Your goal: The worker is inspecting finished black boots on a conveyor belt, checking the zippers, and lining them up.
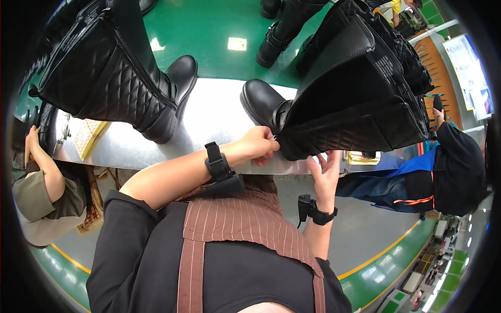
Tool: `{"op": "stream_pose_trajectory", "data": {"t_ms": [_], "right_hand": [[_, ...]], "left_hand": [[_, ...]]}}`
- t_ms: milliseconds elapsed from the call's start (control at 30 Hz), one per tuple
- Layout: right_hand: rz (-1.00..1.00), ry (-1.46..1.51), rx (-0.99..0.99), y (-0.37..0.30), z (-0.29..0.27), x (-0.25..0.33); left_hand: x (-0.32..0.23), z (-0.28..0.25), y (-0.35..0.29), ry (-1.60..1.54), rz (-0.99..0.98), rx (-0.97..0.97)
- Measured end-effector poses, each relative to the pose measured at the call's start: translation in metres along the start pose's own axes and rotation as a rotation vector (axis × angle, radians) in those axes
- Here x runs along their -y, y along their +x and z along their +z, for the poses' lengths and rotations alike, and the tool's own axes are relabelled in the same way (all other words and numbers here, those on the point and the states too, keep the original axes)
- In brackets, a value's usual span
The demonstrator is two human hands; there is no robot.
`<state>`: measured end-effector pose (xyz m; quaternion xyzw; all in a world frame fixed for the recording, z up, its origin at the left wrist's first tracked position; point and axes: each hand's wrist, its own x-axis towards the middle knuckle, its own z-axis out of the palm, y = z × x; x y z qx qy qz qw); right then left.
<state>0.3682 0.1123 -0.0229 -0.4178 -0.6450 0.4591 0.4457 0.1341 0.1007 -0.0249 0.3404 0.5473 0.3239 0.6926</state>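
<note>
A tall black boot (334, 128) with a quilted panel stands on the metal worktop in front of me, its toe to the left and its shaft gaping along the side zipper. At its ankle, my left hand (259, 144) is closed in a pinch on the small, shiny zipper pull (275, 137). My right hand (326, 175) is open beside the lower shaft, fingers apart and fingertips close to the leather; whether they touch it I cannot tell. Another black quilted boot (125, 78), its zipper closed, stands to the left.
More black boots (274, 44) stand on the green surface beyond the metal worktop (214, 104). Yellow-edged paper stacks (90, 136) lie left, with another (362, 158) under the boot's right side. Co-workers stand at left (49, 203) and right (454, 167).
</note>
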Motion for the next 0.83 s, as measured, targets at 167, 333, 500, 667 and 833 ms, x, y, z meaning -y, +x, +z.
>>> {"op": "stream_pose_trajectory", "data": {"t_ms": [167, 333, 500, 667, 833], "right_hand": [[0.189, 0.217, 0.09, 0.013, 0.006, -0.007], [0.108, -0.131, 0.205, 0.021, 0.018, -0.004], [0.03, -0.326, 0.118, 0.018, 0.028, 0.006], [-0.014, -0.295, 0.142, 0.018, 0.031, 0.01], [-0.08, -0.335, 0.169, 0.018, 0.032, 0.015]], "left_hand": [[-0.009, -0.014, 0.018, 0.015, -0.199, 0.316], [-0.013, -0.021, 0.015, -0.027, -0.195, 0.453], [-0.05, -0.021, -0.013, 0.122, -0.122, 0.471], [-0.119, -0.018, -0.071, 0.058, 0.142, 0.596], [-0.167, -0.001, -0.134, 0.032, 0.209, 0.456]]}}
